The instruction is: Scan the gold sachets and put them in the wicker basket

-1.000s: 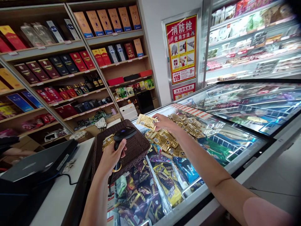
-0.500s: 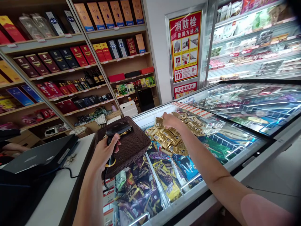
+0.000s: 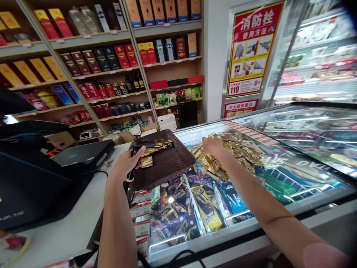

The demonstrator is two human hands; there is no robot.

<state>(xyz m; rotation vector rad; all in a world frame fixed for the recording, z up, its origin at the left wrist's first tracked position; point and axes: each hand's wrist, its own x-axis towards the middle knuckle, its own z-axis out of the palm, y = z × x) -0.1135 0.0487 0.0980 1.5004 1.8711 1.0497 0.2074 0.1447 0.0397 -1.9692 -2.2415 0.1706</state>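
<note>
My left hand (image 3: 126, 162) is wrapped round the handle of a black handheld barcode scanner (image 3: 143, 143), held over a dark brown woven basket (image 3: 170, 163). Small gold foil packets (image 3: 147, 161) lie in the basket, partly under the scanner. My right hand (image 3: 214, 146) reaches into a heap of the same gold packets (image 3: 241, 147) on the glass top of a chest freezer (image 3: 195, 238). Its fingers are curled down, and the fingertips are hidden, so I cannot make out what they grip.
Wrapped ice creams (image 3: 173, 208) fill the freezer under the glass. To my left a white counter (image 3: 80, 204) bears a black laptop-like device (image 3: 83, 156) and a black bag-like object (image 3: 30, 182). Shelves of boxed goods (image 3: 100, 61) stand behind. A black cable (image 3: 186, 253) runs along the front.
Gold packets now show in the basket, where none were plain before. My right hand has sunk lower over the heap. The view has swung left.
</note>
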